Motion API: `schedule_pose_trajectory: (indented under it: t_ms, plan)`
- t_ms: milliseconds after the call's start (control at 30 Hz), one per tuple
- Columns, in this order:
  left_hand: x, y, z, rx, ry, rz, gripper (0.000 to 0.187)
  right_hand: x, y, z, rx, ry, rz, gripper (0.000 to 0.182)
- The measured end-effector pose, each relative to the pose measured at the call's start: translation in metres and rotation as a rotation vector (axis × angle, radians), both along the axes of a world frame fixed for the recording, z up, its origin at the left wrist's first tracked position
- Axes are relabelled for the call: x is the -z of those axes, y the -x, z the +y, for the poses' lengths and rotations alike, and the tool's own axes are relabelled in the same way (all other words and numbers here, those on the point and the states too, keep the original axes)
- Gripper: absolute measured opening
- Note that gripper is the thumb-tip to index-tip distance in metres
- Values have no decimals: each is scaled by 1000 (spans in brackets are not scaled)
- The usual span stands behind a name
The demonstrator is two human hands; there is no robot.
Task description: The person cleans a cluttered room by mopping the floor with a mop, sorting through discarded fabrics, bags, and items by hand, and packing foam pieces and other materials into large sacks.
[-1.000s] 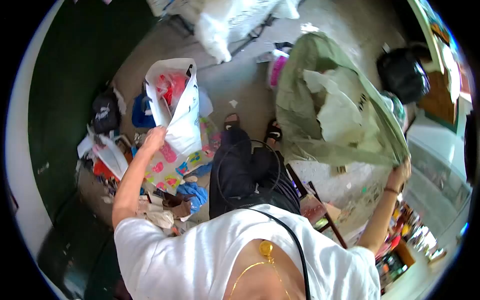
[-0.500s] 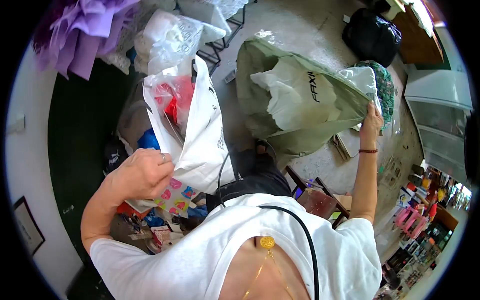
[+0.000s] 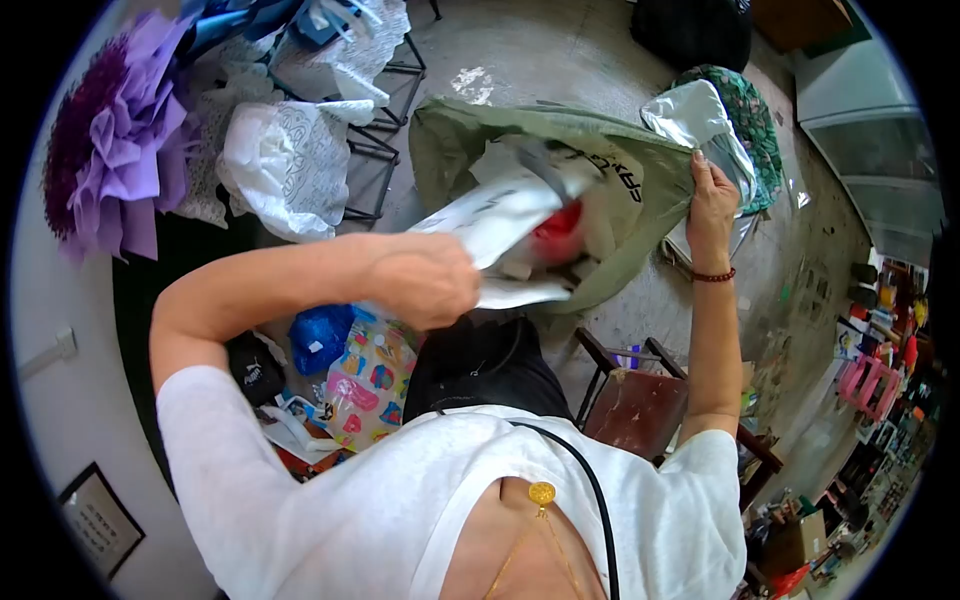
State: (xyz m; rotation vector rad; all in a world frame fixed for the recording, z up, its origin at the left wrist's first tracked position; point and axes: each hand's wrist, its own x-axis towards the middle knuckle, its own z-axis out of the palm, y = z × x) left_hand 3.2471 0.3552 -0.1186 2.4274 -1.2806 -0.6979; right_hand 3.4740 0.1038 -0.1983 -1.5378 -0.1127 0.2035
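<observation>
My left hand (image 3: 428,282) is closed around the white plastic bag (image 3: 490,222), which lies tilted over the mouth of a large olive-green bag (image 3: 640,220). A blurred red item (image 3: 558,232) shows at the white bag's far end, inside the green bag's opening. My right hand (image 3: 712,200) pinches the green bag's rim at its right corner and holds the mouth spread. Dark lettering is visible inside the green bag. Motion smears the white bag and what is around the red item, so the other contents cannot be made out.
A purple-wrapped bouquet (image 3: 120,150) and lace-covered stands (image 3: 285,165) are at the upper left. Below my left arm lie a blue plastic bag (image 3: 320,338) and a colourful patterned bag (image 3: 370,375). A wooden chair (image 3: 635,410) stands near my right side; a black bag (image 3: 690,32) is farther off.
My left hand has moved right and forward with the white bag, which was upright and is now tipped into the green bag's mouth. My right hand still grips the green rim.
</observation>
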Motion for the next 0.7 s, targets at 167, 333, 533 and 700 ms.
schedule_pose_trajectory:
  t_ms: [167, 333, 533, 700]
  plan:
    - [61, -121, -42, -147, 169, -199, 14, 0, -5, -38, -14, 158, -41, 25]
    - [138, -192, -122, -177, 145, -177, 12, 4, -4, -81, 113, 802, -585, 10]
    - [152, -227, -177, -131, 124, -140, 11, 81, 88, -72, -19, 878, -599, 23]
    - [164, -232, -183, -120, 2, -209, 10, 155, 58, -57, 66, 360, 352, 25]
